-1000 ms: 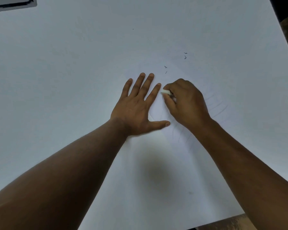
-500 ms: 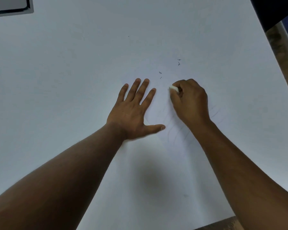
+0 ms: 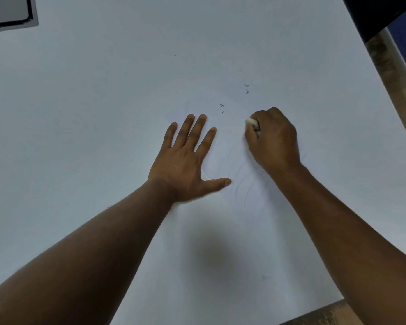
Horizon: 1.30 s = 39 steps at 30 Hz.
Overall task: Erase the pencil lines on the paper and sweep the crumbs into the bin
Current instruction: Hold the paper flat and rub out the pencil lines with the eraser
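Head view: left hand, spread flat, pins the paper on the counter; right hand pinches the eraser above faint lines. Crumbs lie beyond. Best rubbed in short strokes away from the pinning hand.

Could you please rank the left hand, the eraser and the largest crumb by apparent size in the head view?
1. left hand, flat on the paper
2. eraser, mostly hidden in the right hand
3. largest crumb
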Available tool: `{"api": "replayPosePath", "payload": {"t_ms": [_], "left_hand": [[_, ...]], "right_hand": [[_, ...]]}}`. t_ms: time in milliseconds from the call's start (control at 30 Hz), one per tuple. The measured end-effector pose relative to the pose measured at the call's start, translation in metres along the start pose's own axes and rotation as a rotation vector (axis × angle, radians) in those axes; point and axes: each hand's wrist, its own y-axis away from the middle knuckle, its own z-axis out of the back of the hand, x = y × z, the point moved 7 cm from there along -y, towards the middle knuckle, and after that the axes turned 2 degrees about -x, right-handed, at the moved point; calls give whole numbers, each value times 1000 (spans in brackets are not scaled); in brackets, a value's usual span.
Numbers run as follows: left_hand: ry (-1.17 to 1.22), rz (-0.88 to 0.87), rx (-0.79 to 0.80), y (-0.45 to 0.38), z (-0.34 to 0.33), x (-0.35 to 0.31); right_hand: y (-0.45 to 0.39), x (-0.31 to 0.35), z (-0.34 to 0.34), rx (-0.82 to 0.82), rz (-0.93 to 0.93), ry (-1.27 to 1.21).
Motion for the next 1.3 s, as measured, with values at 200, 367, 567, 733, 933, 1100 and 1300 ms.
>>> {"api": "replayPosePath", "payload": {"t_ms": [200, 367, 567, 733, 933, 1100, 1300], "left_hand": [[25, -21, -73, 2, 3, -1], [7, -27, -57, 1, 1, -2], [5, -22, -54, 1, 1, -1], [16, -28, -66, 1, 2, -2], [-2, -12, -13, 1, 2, -1], [12, -19, -38, 2, 2, -2], [0, -23, -30, 2, 2, -2]], "right_hand": [[20, 41, -13, 77, 88, -111], [20, 42, -12, 78, 183, -93], [8, 26, -6, 68, 97, -78], [31, 54, -15, 134, 230, -119], [-7, 1, -7, 49, -6, -18], [6, 14, -7, 45, 6, -118], [12, 15, -11, 18, 32, -76]]}}
